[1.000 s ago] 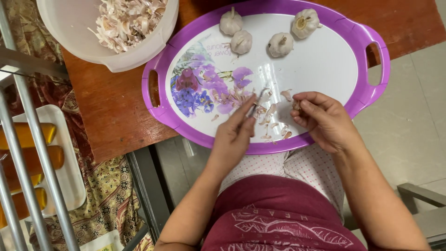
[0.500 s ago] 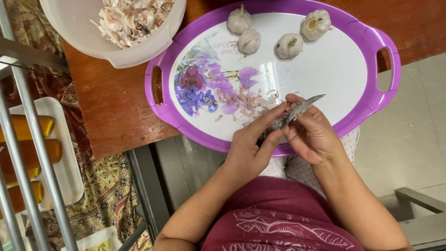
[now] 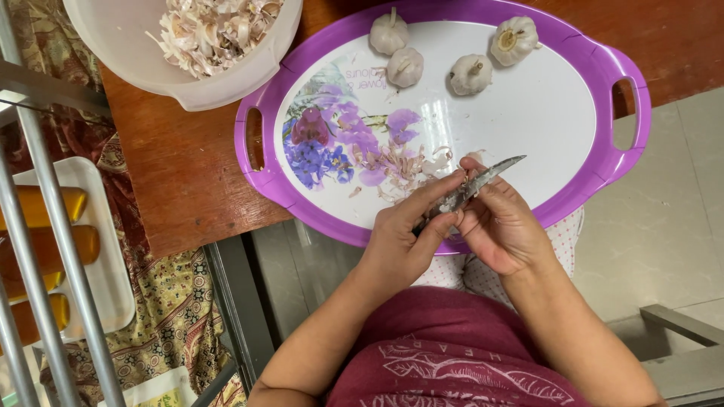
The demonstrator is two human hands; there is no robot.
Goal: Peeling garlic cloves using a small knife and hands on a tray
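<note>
Two hands meet over the near rim of the purple tray (image 3: pixel 441 11): my left hand (image 3: pixel 400 241) grips the knife (image 3: pixel 475 185), my right hand (image 3: pixel 501 226) pinches a small garlic piece against its blade so peelings drop onto the tray.

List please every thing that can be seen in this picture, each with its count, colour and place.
garlic bulbs: four, white, far part of the tray
tray: one, oval, purple rim, white with flower print, on the table
garlic skins: small pile, pale, on the tray beside the hands
knife: one, grey blade, held over the tray's near edge
bowl: one, white, full of garlic peels, left of the tray
table: one, brown wood
white rack: one, at left, holds amber bottles
metal bars: grey, far left
patterned cloth: brown and yellow, lower left
left hand: one, fingers on the blade
right hand: one, grips the knife
</note>
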